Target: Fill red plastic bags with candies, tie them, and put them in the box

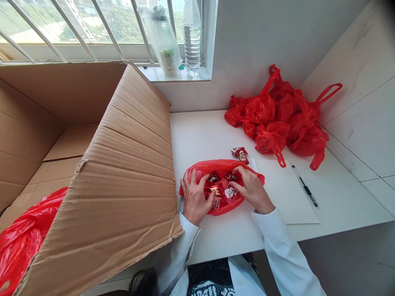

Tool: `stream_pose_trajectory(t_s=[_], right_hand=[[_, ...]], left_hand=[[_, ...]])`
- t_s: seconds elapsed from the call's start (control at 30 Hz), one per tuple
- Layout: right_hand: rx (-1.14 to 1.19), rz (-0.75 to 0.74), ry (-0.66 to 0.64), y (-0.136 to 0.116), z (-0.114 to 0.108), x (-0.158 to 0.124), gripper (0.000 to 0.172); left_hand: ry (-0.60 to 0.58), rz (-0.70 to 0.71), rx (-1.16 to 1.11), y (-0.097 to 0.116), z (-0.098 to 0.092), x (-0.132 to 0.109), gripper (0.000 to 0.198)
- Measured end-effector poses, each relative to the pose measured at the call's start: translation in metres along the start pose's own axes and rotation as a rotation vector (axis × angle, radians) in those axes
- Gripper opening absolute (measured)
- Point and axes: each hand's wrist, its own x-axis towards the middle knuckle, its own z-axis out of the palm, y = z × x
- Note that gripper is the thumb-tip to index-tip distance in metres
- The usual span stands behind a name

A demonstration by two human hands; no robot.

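On the white tabletop a red plastic bag point(226, 210) lies with its mouth spread wide. Several small wrapped candies point(217, 189) in red and dark wrappers show inside it. My left hand point(196, 198) grips the bag's left side, with its thumb and index finger curled in over the candies. At the opposite side, my right hand point(253, 191) holds the rim, its thumb and forefinger reaching in beside a candy with a pale printed patch. Parts of the rim are hidden under both hands. Just behind the bag lie a few loose wrapped candies point(240, 154).
A big open cardboard box point(132, 172) stands at left, with red plastic point(33, 230) inside. Crumpled red bags point(277, 111) are heaped at the back right. White paper point(286, 193) and a black pen point(305, 187) lie at right. A water bottle point(191, 41) stands on the windowsill.
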Motion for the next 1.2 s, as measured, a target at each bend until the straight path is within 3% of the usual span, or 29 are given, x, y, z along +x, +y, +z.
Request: stream_pose_trajectory(t_s=[0.17, 0.37, 0.6, 0.93, 1.2], right_hand=[[-0.072, 0.052, 0.02, -0.004, 0.011, 0.0, 0.022], [-0.039, 0.014, -0.023, -0.007, 0.011, 0.001, 0.018], [0.049, 0.014, -0.026, 0.0, 0.014, -0.01, 0.037], [0.124, 0.007, -0.015, 0.003, 0.012, -0.014, 0.026], [0.129, -0.073, 0.057, -0.002, 0.005, -0.023, 0.034]], left_hand=[[0.007, -0.038, -0.031, 0.001, 0.006, 0.0, 0.042], [0.01, -0.071, -0.052, 0.003, 0.008, 0.0, 0.041], [0.076, -0.08, -0.115, 0.0, 0.009, 0.0, 0.025], [0.185, 0.034, -0.211, -0.007, 0.011, -0.002, 0.018], [0.205, 0.102, -0.258, -0.013, 0.007, 0.0, 0.017]])
